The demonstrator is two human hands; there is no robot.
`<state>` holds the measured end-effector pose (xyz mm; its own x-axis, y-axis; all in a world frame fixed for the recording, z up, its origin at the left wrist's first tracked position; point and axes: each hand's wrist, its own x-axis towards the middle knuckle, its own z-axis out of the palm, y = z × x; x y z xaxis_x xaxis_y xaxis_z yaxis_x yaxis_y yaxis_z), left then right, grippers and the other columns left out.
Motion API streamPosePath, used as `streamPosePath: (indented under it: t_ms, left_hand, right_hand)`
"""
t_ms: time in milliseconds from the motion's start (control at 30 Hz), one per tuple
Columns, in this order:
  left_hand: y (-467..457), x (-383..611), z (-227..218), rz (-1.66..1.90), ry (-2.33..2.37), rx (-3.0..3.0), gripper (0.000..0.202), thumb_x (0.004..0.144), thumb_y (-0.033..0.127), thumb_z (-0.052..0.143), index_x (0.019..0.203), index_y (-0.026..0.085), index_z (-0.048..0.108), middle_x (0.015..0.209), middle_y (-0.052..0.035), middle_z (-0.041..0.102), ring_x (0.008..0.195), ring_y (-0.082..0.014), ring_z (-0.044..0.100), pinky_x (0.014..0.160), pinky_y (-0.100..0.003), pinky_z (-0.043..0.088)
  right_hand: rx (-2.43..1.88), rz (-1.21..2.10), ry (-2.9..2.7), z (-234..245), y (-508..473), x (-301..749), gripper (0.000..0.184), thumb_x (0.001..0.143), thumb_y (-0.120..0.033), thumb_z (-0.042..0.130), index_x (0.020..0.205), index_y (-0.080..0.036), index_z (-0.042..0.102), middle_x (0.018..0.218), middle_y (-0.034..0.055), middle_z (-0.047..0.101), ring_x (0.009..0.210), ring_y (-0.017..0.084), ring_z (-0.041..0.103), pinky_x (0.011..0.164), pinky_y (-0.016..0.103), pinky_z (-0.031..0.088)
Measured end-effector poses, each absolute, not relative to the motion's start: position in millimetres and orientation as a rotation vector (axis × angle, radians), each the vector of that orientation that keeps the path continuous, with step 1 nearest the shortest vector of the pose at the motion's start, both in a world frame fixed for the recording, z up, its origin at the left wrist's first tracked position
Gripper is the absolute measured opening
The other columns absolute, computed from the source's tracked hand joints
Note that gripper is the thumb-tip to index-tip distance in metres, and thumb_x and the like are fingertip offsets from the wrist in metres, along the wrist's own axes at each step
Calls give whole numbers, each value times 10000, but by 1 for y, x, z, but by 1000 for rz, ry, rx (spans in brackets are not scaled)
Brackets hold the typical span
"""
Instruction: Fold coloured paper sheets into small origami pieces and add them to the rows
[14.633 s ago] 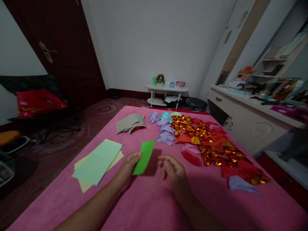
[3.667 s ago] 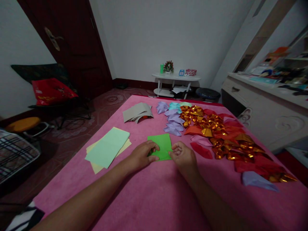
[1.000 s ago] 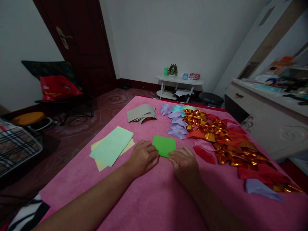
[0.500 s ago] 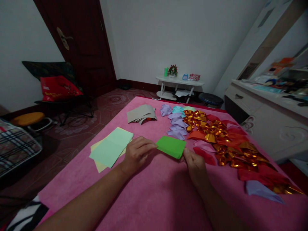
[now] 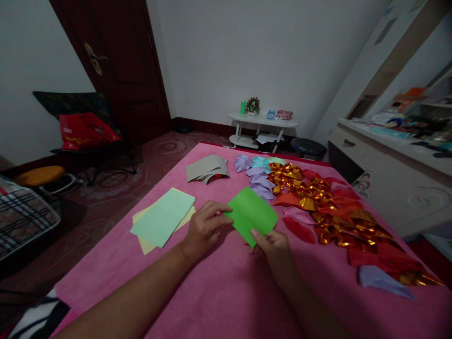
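Observation:
A folded bright green paper (image 5: pixel 251 214) is held up off the pink tabletop (image 5: pixel 226 292), tilted toward me. My left hand (image 5: pixel 204 228) pinches its left edge with thumb and fingers closed. My right hand (image 5: pixel 271 246) pinches its near bottom corner. To the left of my left hand lies a small stack of pale green and yellow sheets (image 5: pixel 162 218).
Grey folded sheets (image 5: pixel 206 168) lie at the table's far side. Several folded lilac pieces (image 5: pixel 257 181) and a spread of gold foil and red folded pieces (image 5: pixel 328 212) cover the right half. A lone lilac piece (image 5: pixel 384 281) sits near right. A white cabinet (image 5: pixel 395 183) stands beside the table.
The green paper was pressed flat on the table a second ago; both hands have since lifted it and tipped its face up toward me.

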<state>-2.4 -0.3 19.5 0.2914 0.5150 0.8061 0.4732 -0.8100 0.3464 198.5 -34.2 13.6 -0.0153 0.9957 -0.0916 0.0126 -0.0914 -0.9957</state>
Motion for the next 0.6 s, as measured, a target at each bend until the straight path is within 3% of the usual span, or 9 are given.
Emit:
streamPosePath:
  t_ms: [133,233,300,400,500,600]
  left_hand:
    - [-3,0,22,1610,1059,2274,247,773,28,498,777,199,676,1042,-74,633,925,-182,571,774,-324,465]
    - [-5,2,25,1619,1195,2013,267,792,108,538,1025,191,640,1100,-90,616,978,-197,570,822,-336,464]
    - [-5,4,26,1517,1215,1868,394,736,189,657,1125,172,599,1056,-87,643,931,-202,588,794,-317,471]
    - [-3,8,21,1278,1137,1610,309,671,264,734,936,120,665,819,-52,679,725,-174,605,650,-261,471]
    - [0,11,14,1197,1098,1402,226,667,310,729,656,103,639,588,-1,595,537,-116,529,514,-214,404]
    - [3,11,12,1233,1094,1306,264,649,330,731,582,112,597,516,27,528,482,-91,471,477,-200,352]
  right_hand:
    - [-1382,1095,-1203,10,-32,197,378,688,-487,667,518,-158,591,459,44,611,430,154,555,446,240,419]
    - [-1404,1036,-1292,6,-33,197,378,716,-456,635,485,-166,564,437,30,580,426,153,542,446,242,402]
    - [-1398,1027,-1365,3,-34,197,373,733,-443,616,491,-163,565,448,26,574,431,151,536,444,241,389]
    - [-1365,1038,-1463,2,-36,197,346,749,-414,603,515,-160,570,468,11,564,443,139,522,441,231,364]
    - [-1351,1066,-1496,4,-37,199,363,763,-418,594,508,-161,563,453,-3,545,431,122,495,435,222,338]
    - [-1360,1127,-1455,8,-38,199,425,784,-450,571,470,-164,556,409,-3,534,397,114,477,433,224,340]
